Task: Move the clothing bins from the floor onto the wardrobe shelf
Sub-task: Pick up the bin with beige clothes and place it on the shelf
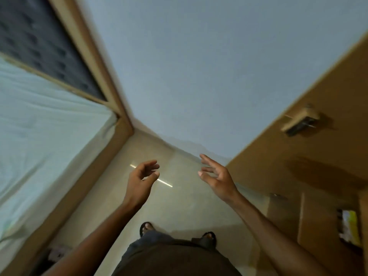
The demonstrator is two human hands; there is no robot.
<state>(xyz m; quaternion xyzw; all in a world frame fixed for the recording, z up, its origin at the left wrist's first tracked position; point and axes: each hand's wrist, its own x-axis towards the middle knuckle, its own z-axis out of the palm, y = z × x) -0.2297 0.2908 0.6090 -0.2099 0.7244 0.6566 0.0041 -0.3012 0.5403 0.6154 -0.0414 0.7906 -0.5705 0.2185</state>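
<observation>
Both my arms reach forward over the pale tiled floor. My left hand is held out with fingers loosely curled and holds nothing. My right hand is spread with fingers apart, also holding nothing. No clothing bin shows on the floor in this view. The brown wooden wardrobe stands at the right, with a handle on its door. A lower opening in the wardrobe shows some yellow and white items inside.
A bed with a light green sheet and wooden frame fills the left side. A blue-grey wall is ahead. My feet in dark sandals stand on the floor between bed and wardrobe. The picture is blurred.
</observation>
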